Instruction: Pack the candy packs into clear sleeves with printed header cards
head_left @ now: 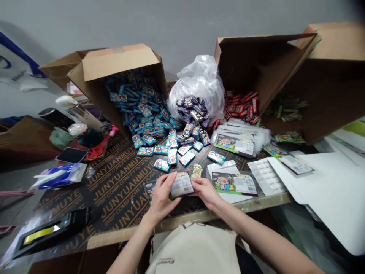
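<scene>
Both my hands hold one small clear packet with a printed card (181, 184) just above the table's front edge. My left hand (161, 195) grips its left side, fingers curled round it. My right hand (205, 191) pinches its right side. A green candy packet (196, 171) lies just beyond my right fingers. To the right lies a filled card packet (234, 183) on white sheets. Loose blue packets (161, 164) lie scattered just beyond my hands.
A tipped cardboard box (119, 64) spills blue packets (142, 110). A plastic bag (199, 82) holds purple packets, and a second box (265, 64) holds red ones (241, 106). Scissors (95, 153), a bottle (81, 112) and a phone (72, 155) lie at left, a tape dispenser (48, 232) at front left, white boards (327, 190) at right.
</scene>
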### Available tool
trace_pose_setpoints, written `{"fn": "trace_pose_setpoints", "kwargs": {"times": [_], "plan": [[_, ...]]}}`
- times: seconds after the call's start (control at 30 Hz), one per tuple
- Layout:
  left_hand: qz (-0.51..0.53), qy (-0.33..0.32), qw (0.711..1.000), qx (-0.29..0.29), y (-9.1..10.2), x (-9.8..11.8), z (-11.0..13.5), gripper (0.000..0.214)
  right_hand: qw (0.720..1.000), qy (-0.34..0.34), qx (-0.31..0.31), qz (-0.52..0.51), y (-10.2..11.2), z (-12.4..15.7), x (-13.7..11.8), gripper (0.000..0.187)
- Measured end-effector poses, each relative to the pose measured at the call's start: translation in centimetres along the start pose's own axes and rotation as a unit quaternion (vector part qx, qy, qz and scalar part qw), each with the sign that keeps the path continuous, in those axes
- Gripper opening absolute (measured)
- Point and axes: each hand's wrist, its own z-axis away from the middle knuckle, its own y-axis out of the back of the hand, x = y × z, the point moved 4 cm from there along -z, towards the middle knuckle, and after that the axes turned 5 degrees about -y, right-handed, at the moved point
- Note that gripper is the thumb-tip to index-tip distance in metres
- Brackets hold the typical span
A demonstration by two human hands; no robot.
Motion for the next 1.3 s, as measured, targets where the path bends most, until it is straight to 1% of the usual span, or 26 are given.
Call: {"fn": "trace_pose_setpoints", "kwargs": {"times": [0.07, 0.1, 0.13, 0.17, 0.2, 0.27, 0.33, 0.37, 0.4, 0.43, 0.53, 0.6, 0.63, 0.7, 0.73, 0.8, 0.87, 0.93, 0.97, 1.0, 1.07, 1.13, 1.17, 1.2, 1.23, 1.3], "plan": [[0.014, 0.006, 1.0, -0.009, -0.3, 0.0, 0.5, 0.079, 0.997, 0.018, 0.057, 0.047, 0.6, -0.1, 0.1, 0.039], [0.02, 0.015, 1.0, -0.007, -0.3, -0.2, 0.7, 0.08, 0.993, 0.041, 0.081, 0.079, 1.0, -0.1, -0.2, 0.038], [0.021, 0.029, 0.999, 0.0, -0.1, -0.5, 0.8, 0.081, 0.984, 0.078, 0.102, 0.122, 1.4, -0.2, -0.9, 0.038], [0.017, 0.045, 0.999, 0.013, 0.2, -1.0, 0.8, 0.083, 0.968, 0.128, 0.124, 0.179, 1.8, -0.2, -1.9, 0.039], [0.009, 0.061, 0.998, 0.025, 0.5, -1.5, 0.8, 0.085, 0.937, 0.184, 0.149, 0.255, 2.3, -0.2, -2.9, 0.045], [-0.01, 0.089, 0.995, 0.04, 1.3, -2.6, 0.7, 0.087, 0.843, 0.272, 0.186, 0.425, 3.0, -0.1, -4.4, 0.066], [-0.022, 0.099, 0.994, 0.03, 1.9, -3.3, 0.5, 0.089, 0.754, 0.293, 0.183, 0.559, 3.4, -0.5, -4.8, 0.081], [-0.026, 0.1, 0.994, 0.019, 2.0, -3.5, 0.5, 0.09, 0.722, 0.289, 0.172, 0.605, 3.6, -0.7, -4.7, 0.081], [-0.03, 0.102, 0.994, 0.009, 2.0, -3.5, 0.5, 0.09, 0.702, 0.284, 0.163, 0.632, 3.8, -0.9, -4.5, 0.079], [-0.034, 0.104, 0.994, -0.001, 1.9, -3.5, 0.5, 0.091, 0.693, 0.284, 0.16, 0.643, 3.8, -1.0, -4.5, 0.075], [-0.044, 0.109, 0.993, -0.026, 1.5, -3.3, 0.3, 0.091, 0.694, 0.316, 0.188, 0.619, 3.6, -0.5, -5.4, 0.069], [-0.042, 0.104, 0.993, -0.047, 1.2, -3.1, 0.0, 0.092, 0.69, 0.346, 0.185, 0.608, 3.0, 0.2, -6.3, 0.07], [-0.038, 0.101, 0.993, -0.055, 1.1, -3.0, -0.2, 0.093, 0.685, 0.355, 0.162, 0.615, 2.5, 0.4, -6.6, 0.071], [-0.028, 0.092, 0.993, -0.07, 1.0, -2.7, -0.7, 0.096, 0.678, 0.355, 0.089, 0.638, 1.6, 0.8, -6.8, 0.072], [-0.02, 0.086, 0.993, -0.076, 0.9, -2.6, -1.0, 0.097, 0.678, 0.351, 0.049, 0.644, 1.3, 0.9, -6.8, 0.073], [0.0, 0.074, 0.993, -0.09, 0.8, -2.3, -1.4, 0.101, 0.69, 0.346, -0.029, 0.635, 0.9, 1.0, -6.9, 0.075], [0.021, 0.064, 0.992, -0.105, 0.6, -2.0, -1.7, 0.103, 0.716, 0.345, -0.099, 0.598, 0.9, 0.9, -7.2, 0.078], [0.027, 0.063, 0.993, -0.101, 0.6, -1.8, -2.2, 0.102, 0.752, 0.339, -0.152, 0.545, 1.2, 0.5, -7.8, 0.082], [0.024, 0.067, 0.994, -0.083, 0.7, -1.8, -2.5, 0.101, 0.778, 0.336, -0.152, 0.508, 1.5, 0.2, -8.2, 0.083], [0.018, 0.075, 0.996, -0.054, 0.9, -1.7, -2.9, 0.099, 0.811, 0.335, -0.13, 0.462, 1.8, -0.1, -8.7, 0.084], [0.009, 0.112, 0.993, 0.033, 1.1, -1.8, -3.8, 0.097, 0.887, 0.327, -0.047, 0.324, 2.4, -0.8, -9.6, 0.086], [0.029, 0.168, 0.977, 0.126, 0.9, -1.8, -4.5, 0.099, 0.947, 0.282, 0.013, 0.153, 2.5, -1.4, -9.5, 0.083], [0.061, 0.199, 0.965, 0.16, 0.3, -1.9, -4.8, 0.1, 0.967, 0.245, 0.021, 0.074, 2.1, -1.7, -9.0, 0.078], [0.108, 0.232, 0.949, 0.183, -0.5, -1.9, -5.1, 0.099, 0.978, 0.208, 0.022, 0.009, 1.5, -2.0, -8.5, 0.07], [0.168, 0.261, 0.93, 0.194, -1.5, -1.9, -5.2, 0.094, 0.982, 0.181, 0.027, -0.043, 1.0, -2.3, -8.0, 0.061], [0.307, 0.302, 0.882, 0.192, -3.8, -1.7, -5.4, 0.075, 0.978, 0.163, 0.061, -0.113, 0.3, -2.6, -7.5, 0.044]]}}
